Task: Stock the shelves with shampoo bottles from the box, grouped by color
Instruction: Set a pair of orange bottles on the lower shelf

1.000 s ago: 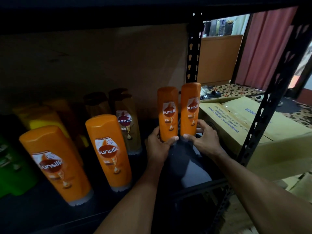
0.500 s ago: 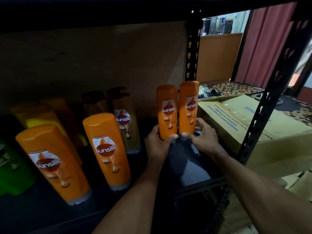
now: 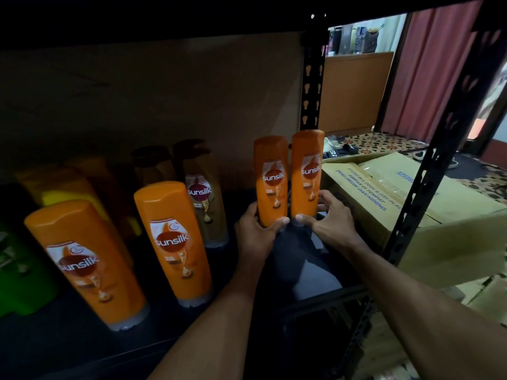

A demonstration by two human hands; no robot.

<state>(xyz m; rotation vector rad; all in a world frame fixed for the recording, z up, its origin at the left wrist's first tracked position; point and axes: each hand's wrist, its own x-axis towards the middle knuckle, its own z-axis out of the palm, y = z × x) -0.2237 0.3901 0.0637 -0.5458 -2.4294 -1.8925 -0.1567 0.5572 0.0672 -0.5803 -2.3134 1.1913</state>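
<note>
Reference point: the cardboard box [image 3: 452, 229], which sits outside the rack. Just left of the box, over the dark shelf [image 3: 304, 272], two orange bottles are upright side by side, very close together, with their labels facing out. The left hand [image 3: 255, 231] grips the left bottle [image 3: 271, 174] low down, with the thumb across the front near the base and the fingers curled behind. The right hand [image 3: 329, 220] grips the right bottle [image 3: 307, 165] in the same manner, thumb at the front and fingers wrapped round the side nearest the box. The two thumb tips lie close together without meeting. Whether both bases sit fully on the shelf cannot be confirmed, as thumbs and shadow cover them. Further left of the box, a brown bottle [image 3: 204, 196] stands toward the back, with darker bottles dimly visible behind it. Left again and nearer the shelf's front edge stands the middle bottle [image 3: 175, 242], orange. Beyond it, set apart, is the front bottle [image 3: 85, 259], also orange. Farthest from the box are a yellow bottle [image 3: 68, 196] and a green bottle [image 3: 22, 272], both in deep shadow. A black perforated post [image 3: 311, 86] rises just behind the held pair. A red curtain [image 3: 428, 64] hangs beyond the box.
</note>
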